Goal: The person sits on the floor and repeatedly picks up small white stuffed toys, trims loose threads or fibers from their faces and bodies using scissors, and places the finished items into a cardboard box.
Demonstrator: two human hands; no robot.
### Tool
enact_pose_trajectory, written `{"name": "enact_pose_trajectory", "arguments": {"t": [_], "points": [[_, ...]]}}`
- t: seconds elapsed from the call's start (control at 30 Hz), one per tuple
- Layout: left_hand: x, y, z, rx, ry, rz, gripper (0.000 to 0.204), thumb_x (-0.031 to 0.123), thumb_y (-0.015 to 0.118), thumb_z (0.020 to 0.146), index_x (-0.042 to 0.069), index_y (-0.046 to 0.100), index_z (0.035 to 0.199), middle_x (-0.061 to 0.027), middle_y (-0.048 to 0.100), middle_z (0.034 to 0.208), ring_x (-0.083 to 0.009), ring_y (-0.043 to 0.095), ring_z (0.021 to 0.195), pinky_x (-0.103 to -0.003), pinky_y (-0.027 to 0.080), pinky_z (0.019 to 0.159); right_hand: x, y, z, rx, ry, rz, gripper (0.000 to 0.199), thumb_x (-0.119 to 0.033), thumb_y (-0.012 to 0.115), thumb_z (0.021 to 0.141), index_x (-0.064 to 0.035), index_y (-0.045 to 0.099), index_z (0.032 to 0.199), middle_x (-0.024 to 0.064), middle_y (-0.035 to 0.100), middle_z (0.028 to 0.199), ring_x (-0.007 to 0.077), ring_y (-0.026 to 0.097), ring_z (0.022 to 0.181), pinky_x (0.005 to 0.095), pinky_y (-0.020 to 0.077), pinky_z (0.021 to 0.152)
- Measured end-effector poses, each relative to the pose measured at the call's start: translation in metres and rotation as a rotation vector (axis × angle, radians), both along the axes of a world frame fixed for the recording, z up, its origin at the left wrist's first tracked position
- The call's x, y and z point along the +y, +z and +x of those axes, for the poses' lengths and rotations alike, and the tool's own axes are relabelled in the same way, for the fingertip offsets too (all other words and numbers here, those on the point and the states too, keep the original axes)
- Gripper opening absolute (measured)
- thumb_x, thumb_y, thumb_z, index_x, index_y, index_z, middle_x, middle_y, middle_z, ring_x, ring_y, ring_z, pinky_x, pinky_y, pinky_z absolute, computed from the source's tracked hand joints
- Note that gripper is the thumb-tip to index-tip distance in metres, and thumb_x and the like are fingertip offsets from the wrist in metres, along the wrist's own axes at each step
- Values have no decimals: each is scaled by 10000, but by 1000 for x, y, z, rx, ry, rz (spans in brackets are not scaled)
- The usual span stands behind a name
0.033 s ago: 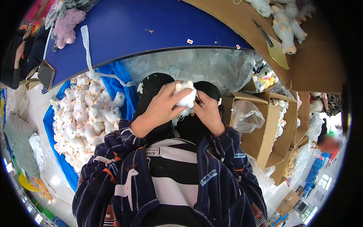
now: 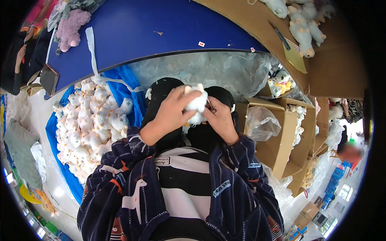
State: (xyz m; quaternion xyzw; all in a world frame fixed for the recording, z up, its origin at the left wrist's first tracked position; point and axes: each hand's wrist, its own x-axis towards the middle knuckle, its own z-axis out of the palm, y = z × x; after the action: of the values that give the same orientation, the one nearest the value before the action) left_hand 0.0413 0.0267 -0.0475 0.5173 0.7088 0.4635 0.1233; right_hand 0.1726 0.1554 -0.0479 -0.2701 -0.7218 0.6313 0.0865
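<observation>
Over my lap, a small white plush toy (image 2: 197,103) with pale nubs on top is held in front of my knees. My left hand (image 2: 172,112) wraps round its left side, thumb and fingers closed on the fur. Against the toy's right side, my right hand (image 2: 220,120) has thumb and fingers pinched together; what lies between those fingertips is too small to make out. Part of the toy is covered by my fingers.
On my left, a blue bag (image 2: 60,160) is full of similar white plush toys (image 2: 90,124). A blue table (image 2: 161,28) lies ahead, scissors (image 2: 280,35) and more toys on cardboard at its right. Open cardboard boxes (image 2: 273,150) stand on my right.
The toy has tilted very slightly between my hands, and my fingers have shifted a little. Everything else looks the same.
</observation>
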Motion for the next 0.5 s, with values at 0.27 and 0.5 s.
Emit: {"name": "enact_pose_trajectory", "arguments": {"t": [0.27, 0.5], "points": [[-2, -3, -16, -632, 292, 198, 265, 72, 642, 788, 9, 533, 1021, -30, 579, 887, -90, 523, 791, -239, 444, 692, -16, 47, 2, 62, -48, 216, 475, -120, 739, 706, 11, 549, 1121, 48, 590, 850, 52, 446, 599, 185, 381, 518], [-6, -3, -14, -955, 354, 184, 129, 125, 533, 885, 14, 530, 951, -21, 559, 827, -75, 513, 746, -229, 433, 634, -25, 42, -16, 156, 67, 372, 294, -222, 703, 732, -12, 573, 891, 113, 563, 766, 216, 555, 598, 290, 457, 541]]}}
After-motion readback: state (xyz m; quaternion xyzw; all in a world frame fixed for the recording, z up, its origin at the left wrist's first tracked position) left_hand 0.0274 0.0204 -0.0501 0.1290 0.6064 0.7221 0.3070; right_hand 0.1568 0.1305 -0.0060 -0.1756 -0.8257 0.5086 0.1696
